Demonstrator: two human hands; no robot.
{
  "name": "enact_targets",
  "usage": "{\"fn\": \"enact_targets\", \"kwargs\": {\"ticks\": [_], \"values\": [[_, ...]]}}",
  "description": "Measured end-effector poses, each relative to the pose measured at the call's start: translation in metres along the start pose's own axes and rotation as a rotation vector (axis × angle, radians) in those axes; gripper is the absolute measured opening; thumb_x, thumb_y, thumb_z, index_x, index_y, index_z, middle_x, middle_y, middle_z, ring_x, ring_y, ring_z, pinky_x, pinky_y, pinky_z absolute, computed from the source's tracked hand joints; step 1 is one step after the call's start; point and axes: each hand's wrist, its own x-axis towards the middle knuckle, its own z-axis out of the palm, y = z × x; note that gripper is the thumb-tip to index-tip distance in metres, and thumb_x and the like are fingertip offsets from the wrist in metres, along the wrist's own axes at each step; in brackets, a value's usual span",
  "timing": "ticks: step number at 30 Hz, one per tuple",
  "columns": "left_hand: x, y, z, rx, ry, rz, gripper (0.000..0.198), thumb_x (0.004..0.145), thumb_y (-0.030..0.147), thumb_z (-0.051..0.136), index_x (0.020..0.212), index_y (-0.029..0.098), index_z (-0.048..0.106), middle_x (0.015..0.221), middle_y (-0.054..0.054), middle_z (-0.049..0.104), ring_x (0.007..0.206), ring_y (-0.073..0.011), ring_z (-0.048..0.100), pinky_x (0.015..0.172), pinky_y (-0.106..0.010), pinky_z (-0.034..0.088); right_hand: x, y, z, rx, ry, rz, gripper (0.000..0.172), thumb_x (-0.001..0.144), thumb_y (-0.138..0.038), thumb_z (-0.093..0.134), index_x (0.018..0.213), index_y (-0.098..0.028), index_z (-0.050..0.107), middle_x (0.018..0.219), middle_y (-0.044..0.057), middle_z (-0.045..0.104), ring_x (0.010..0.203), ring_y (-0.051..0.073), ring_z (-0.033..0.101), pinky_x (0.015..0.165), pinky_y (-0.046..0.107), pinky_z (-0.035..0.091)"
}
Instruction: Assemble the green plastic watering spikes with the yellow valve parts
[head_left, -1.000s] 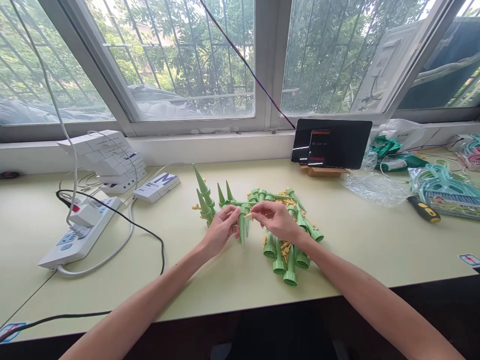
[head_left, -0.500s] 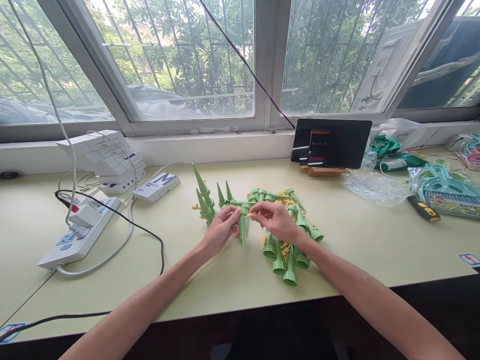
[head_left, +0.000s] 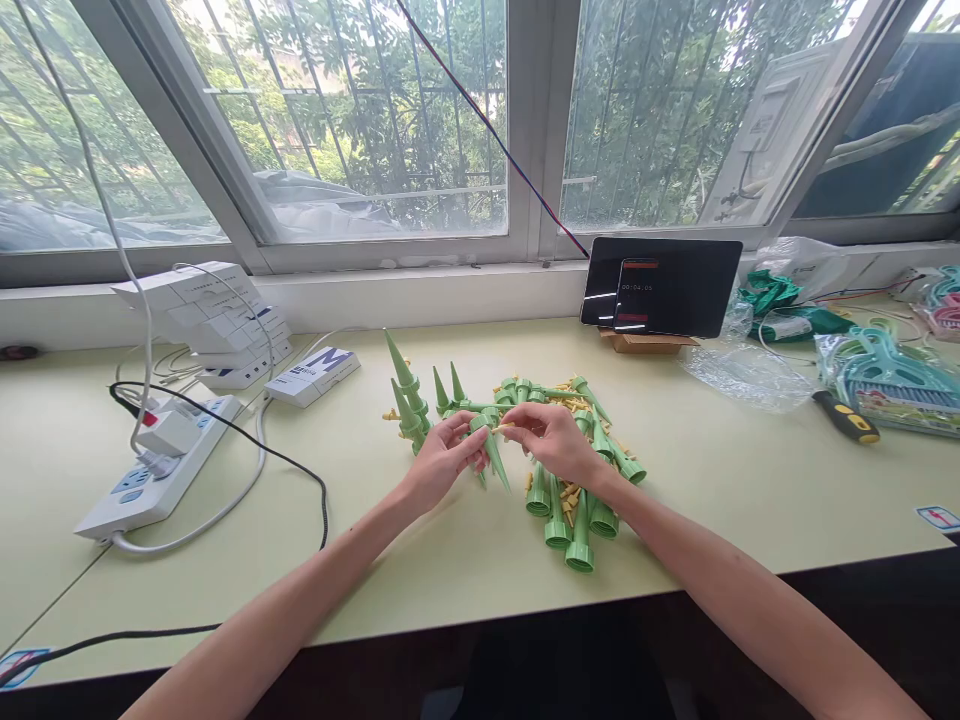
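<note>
My left hand [head_left: 439,462] is closed round a green cone-shaped plastic spike [head_left: 493,455], its tip pointing down and to the right. My right hand [head_left: 556,440] pinches a small yellow plastic piece [head_left: 501,429] right at the wide end of that spike. Both hands hover just above the pale green table [head_left: 450,560], over a heap of green spikes [head_left: 574,510] mixed with several loose yellow pieces [head_left: 571,403]. A few more green spikes [head_left: 407,395] stand upright just left of my left hand.
A white power strip [head_left: 154,455] with plugs and cables lies at the left, beside stacked white boxes [head_left: 214,315]. A tablet and phone [head_left: 660,285] lean at the back. Plastic bags, a teal brush [head_left: 889,375] and a black-yellow tool [head_left: 847,417] lie at the right.
The green spike in my left hand has tilted, its tip swinging from straight down toward the right. My right hand stays at its wide end with the yellow piece.
</note>
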Motion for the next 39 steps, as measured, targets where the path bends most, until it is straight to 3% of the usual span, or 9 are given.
{"fn": "enact_targets", "kwargs": {"ticks": [23,39], "values": [[-0.0030,0.0039,0.0040,0.115,-0.039,0.047,0.025,0.087,0.041,0.065,0.087,0.016,0.062,0.062,-0.001,0.058,0.055,-0.0120,0.053,0.053,-0.025,0.046,0.0013,0.0081,0.0004,-0.041,0.034,-0.017,0.021,0.086,-0.038,0.064,0.088,-0.018,0.070,0.070,0.002,0.066,0.058,0.013,0.053,0.051,0.024,0.044],[-0.0039,0.0013,0.0033,0.183,-0.077,0.060,0.023,0.090,0.040,0.061,0.088,0.018,0.058,0.065,0.001,0.058,0.057,-0.0120,0.056,0.054,-0.025,0.050,0.0003,0.0045,-0.0015,-0.096,-0.011,-0.046,0.018,0.089,-0.028,0.059,0.084,-0.018,0.073,0.070,0.002,0.066,0.060,0.013,0.051,0.055,0.024,0.042]]}}
